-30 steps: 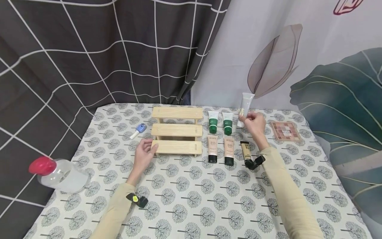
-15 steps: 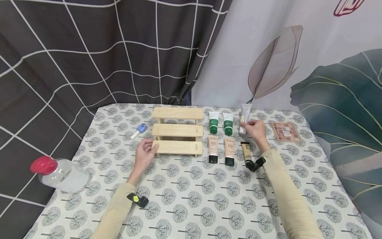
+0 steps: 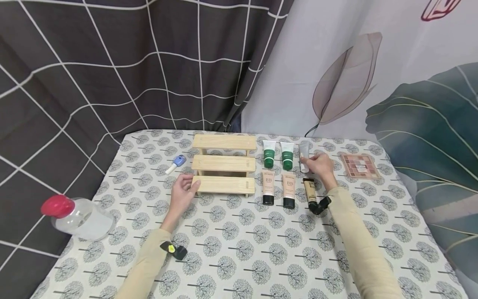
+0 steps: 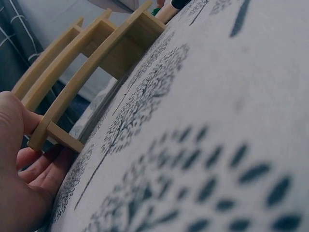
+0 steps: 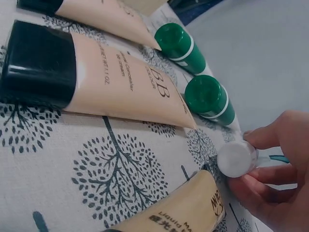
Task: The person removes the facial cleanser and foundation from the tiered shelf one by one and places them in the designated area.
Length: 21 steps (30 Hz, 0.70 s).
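My left hand (image 3: 183, 190) grips the left end of the lowest step of a three-tier wooden stand (image 3: 224, 184), thumb on top and fingers underneath. In the left wrist view the stand's legs (image 4: 65, 137) meet the cloth. At the right, my right hand (image 3: 322, 165) pinches a pale grey tube (image 3: 304, 149) by its side near the white cap (image 5: 236, 159). The tube lies at the table's far part, right of two green-and-white tubes (image 3: 269, 155). Two pink BB cream tubes (image 3: 268, 185) and a gold tube (image 3: 310, 190) lie in front of them.
A makeup palette (image 3: 361, 166) lies right of the right hand. A small blue-and-white bottle (image 3: 175, 163) rests left of the stand. At the table's left edge stands a clear bottle with a red top (image 3: 80, 218). Curtains (image 3: 149, 62) hang behind the table.
My right hand has lowered the grey tube toward the cloth, from tilted upright to lying in line with the green tubes. My left hand has stayed on the stand.
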### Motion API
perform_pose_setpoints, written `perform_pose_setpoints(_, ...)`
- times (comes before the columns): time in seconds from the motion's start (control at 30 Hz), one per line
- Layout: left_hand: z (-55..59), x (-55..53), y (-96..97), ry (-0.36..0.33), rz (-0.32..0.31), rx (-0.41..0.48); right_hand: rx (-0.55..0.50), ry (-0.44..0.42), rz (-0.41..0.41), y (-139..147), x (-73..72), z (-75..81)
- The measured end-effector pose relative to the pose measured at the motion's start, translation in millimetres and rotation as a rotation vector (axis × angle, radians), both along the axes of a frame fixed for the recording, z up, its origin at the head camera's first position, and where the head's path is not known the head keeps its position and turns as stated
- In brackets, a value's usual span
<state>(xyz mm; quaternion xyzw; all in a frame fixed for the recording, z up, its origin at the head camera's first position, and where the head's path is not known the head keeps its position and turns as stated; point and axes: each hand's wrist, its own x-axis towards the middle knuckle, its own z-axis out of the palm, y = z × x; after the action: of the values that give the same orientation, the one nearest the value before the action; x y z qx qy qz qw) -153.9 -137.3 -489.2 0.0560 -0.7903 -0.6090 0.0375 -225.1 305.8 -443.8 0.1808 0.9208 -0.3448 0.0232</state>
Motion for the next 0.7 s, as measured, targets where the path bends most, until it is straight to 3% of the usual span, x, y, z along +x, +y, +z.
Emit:
perform_pose_setpoints(0.4, 1.6, -0.6, 1.0, -0.019, -0.011, -0.045, 0.102, -0.02, 0.057, -1, -0.2, 4.6)
perform_pose_setpoints(0.5, 9.0, -0.7, 0.6, -0.051, -0.059, -0.094, 0.105, -0.032, 0.049, 0, 0.5, 6.2)
perform_pose_setpoints(0.7, 33.9, 4.4, -0.3, -0.121, -0.171, -0.287, 0.087, -0.034, 0.072, 3, 7.0, 10.6)
